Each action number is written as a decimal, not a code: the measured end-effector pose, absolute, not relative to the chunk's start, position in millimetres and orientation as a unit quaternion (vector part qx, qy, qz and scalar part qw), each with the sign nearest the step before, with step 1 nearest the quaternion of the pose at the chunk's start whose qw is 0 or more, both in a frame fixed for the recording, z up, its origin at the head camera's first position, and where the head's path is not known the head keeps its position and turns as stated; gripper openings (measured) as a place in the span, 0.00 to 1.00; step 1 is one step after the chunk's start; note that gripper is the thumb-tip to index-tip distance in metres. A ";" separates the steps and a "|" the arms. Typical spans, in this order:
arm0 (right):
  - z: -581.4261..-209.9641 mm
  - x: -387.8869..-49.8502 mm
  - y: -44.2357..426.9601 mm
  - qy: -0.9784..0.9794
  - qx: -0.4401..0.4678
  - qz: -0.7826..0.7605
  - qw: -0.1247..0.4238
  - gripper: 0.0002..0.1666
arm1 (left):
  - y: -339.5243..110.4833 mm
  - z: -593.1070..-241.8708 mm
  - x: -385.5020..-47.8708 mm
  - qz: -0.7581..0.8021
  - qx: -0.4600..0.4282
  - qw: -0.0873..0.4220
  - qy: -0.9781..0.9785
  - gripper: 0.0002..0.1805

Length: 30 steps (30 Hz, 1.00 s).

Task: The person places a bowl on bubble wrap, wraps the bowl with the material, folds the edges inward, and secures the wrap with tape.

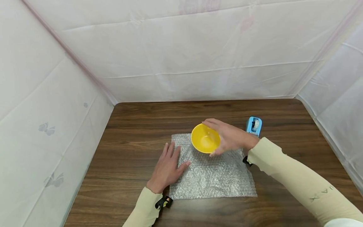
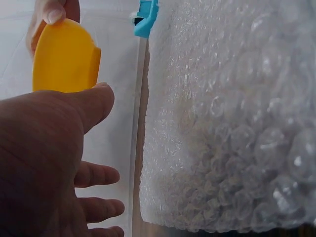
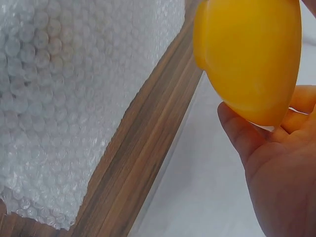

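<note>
A yellow bowl (image 1: pixel 204 138) is held above the bubble wrap (image 1: pixel 215 179) by my right hand (image 1: pixel 231 136), its thumb and fingers spread round the rim. In the right wrist view the bowl (image 3: pixel 252 59) shows its outer side and foot, apart from the sheet. My left hand (image 1: pixel 167 168) lies near the sheet's left edge with fingers extended, the thumb over the bubble wrap. From the left wrist, the left hand (image 2: pixel 44 153) appears with straight fingers and nothing in its grasp.
A blue tape dispenser (image 1: pixel 254 125) stands on the wooden table (image 1: pixel 136 145), beyond the right forearm. White sheeting (image 1: pixel 181 56) walls in the back and both sides of the table.
</note>
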State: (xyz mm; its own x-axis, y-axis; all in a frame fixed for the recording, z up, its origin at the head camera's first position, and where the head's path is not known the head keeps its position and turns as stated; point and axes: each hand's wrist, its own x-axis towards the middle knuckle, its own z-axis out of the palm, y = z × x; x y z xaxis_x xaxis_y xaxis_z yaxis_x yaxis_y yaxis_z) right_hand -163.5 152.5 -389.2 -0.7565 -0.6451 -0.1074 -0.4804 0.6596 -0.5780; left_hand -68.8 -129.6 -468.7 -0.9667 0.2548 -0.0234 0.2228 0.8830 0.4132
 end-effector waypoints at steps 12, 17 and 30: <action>-386.0 -152.7 150.1 0.893 -0.329 -0.267 0.152 0.72 | -130.7 -468.0 -70.3 0.211 0.122 0.040 0.969 0.41; -386.1 -151.5 149.9 0.892 -0.333 -0.268 0.147 0.72 | -131.2 -468.0 -70.0 0.211 0.122 0.039 0.969 0.41; -394.0 -149.1 151.0 0.898 -0.318 -0.262 0.154 0.73 | -132.1 -471.4 -70.3 0.212 0.125 0.035 0.969 0.41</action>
State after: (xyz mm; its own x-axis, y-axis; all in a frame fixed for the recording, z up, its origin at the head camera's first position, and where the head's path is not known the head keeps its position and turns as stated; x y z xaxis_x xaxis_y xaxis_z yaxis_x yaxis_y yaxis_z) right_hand -149.1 151.0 -394.0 -0.7510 -0.6511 -0.1097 -0.4903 0.6612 -0.5678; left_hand -70.3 -132.1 -471.4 -0.9662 0.2572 -0.0157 0.2272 0.8791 0.4190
